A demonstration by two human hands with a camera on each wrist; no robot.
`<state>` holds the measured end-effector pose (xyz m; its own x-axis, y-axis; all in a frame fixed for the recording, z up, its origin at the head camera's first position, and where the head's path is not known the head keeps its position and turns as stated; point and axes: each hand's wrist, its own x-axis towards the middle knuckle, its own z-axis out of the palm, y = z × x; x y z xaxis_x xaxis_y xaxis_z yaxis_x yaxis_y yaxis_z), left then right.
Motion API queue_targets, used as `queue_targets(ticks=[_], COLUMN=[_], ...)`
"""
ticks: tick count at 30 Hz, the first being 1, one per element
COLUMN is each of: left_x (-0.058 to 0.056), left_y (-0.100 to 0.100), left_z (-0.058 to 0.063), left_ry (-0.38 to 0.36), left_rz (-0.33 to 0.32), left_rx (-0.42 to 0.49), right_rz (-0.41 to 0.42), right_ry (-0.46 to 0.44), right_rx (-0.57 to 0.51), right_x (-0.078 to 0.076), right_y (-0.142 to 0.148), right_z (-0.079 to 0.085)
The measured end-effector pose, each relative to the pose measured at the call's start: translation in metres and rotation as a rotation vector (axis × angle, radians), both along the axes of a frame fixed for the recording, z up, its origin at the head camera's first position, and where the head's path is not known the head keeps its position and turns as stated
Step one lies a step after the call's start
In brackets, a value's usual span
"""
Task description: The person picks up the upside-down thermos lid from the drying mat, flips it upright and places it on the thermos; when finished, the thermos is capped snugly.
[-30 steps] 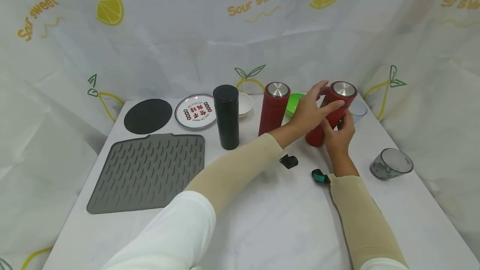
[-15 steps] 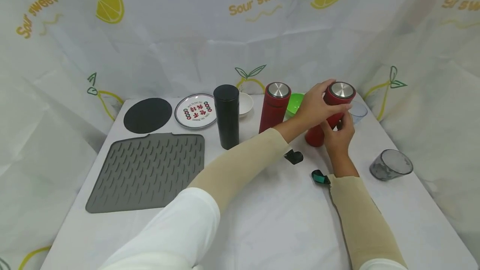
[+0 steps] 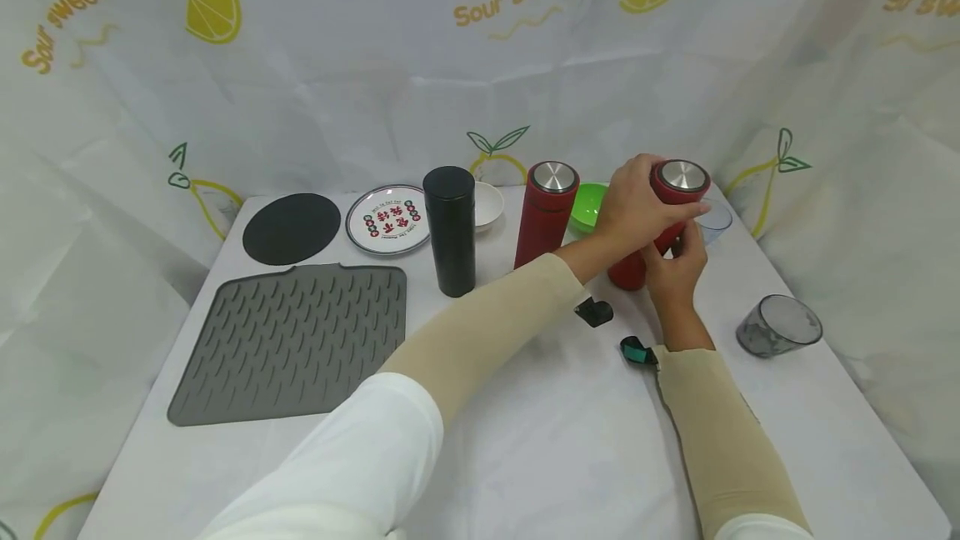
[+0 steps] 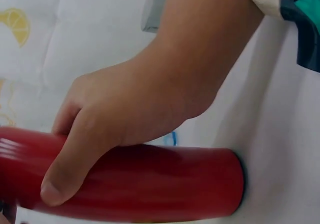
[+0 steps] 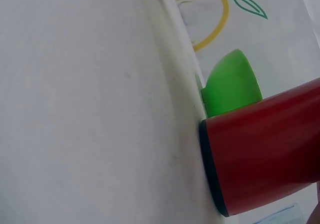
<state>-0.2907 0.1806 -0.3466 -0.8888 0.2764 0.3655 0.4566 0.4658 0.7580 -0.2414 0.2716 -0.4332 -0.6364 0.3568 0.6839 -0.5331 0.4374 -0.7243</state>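
The left hand [image 3: 637, 202] is creeping round the rightmost red bottle [image 4: 140, 184], fingers curling on its top; the right hand [image 3: 677, 272] is gripping lower, ideally steadying it where it is standing on the table [image 3: 562, 457].

From the head, one camera looks forward and down over the table [image 3: 540, 457] towards the far curtain [image 3: 360, 107]; both wrist cameras peer sideways from close in. All three share the right red flask [image 4: 170, 184]; head and right wrist share the green bowl [image 5: 232, 84].
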Motion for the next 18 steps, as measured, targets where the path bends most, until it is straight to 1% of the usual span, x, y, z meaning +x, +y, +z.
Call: queue_targets(ticks=[4,6,7,9,11,14,18], left_x=[-0.007,-0.01,-0.011,-0.012,-0.012,-0.008,-0.002], left_y=[-0.004,-0.006,-0.007,-0.008,-0.01,-0.014,-0.017], left_z=[0.008,0.011,0.011,0.01,0.006,-0.002,-0.008], left_ry=[-0.117,-0.18,-0.196,-0.203,-0.187,-0.135,-0.101], left_rz=[-0.112,-0.143,-0.152,-0.167,-0.174,-0.167,-0.145], left_rx=[0.016,-0.001,-0.008,-0.015,0.004,0.069,0.143], right_rz=[0.029,0.044,0.049,0.056,0.049,0.038,0.036], right_ry=[-0.003,-0.005,-0.009,-0.015,-0.027,-0.035,-0.013], right_rx=[-0.001,-0.012,-0.022,-0.027,-0.024,-0.017,-0.006], right_x=[0.0,0.0,0.0,0.0,0.0,0.001,0.0], right_y=[0.002,0.004,0.004,0.005,0.005,0.004,0.003], right_z=[0.0,0.0,0.0,0.0,0.0,0.0,-0.001])
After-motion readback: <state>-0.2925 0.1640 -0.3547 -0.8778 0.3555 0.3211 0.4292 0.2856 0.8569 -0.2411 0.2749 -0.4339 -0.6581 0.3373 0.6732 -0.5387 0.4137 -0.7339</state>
